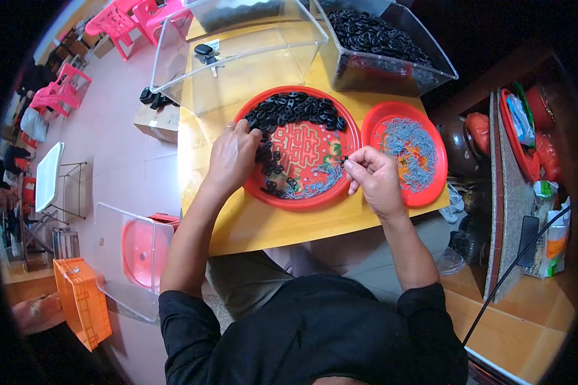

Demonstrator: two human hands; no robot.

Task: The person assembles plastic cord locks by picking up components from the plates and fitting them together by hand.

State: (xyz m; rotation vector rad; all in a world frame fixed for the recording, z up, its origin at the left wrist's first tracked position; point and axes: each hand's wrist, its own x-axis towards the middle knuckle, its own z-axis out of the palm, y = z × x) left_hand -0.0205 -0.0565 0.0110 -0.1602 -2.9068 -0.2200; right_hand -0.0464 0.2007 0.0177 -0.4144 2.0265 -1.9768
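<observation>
A round red tray [353, 125] holds a curved heap of small black plastic pieces with holes [295, 108] along its far and left sides. Thin grey pin-like pieces [324, 183] are scattered near its front right. My left hand [232, 157] reaches over the tray's left rim with bent fingers at the black pieces; its fingertips are partly hidden. Over the tray's right side, my right hand [377, 179] pinches a small black plastic piece [345, 158] between thumb and forefinger. A smaller red tray [440, 170] with many grey pin-like pieces stands just beyond that hand.
The yellow table [237, 224] carries a clear bin [392, 77] full of black pieces and another clear bin [263, 61], with keys [209, 56] seen through it. A cardboard box [157, 122] stands at the left. A stone-topped shelf [514, 192] lies right; an orange crate [83, 301] sits lower left.
</observation>
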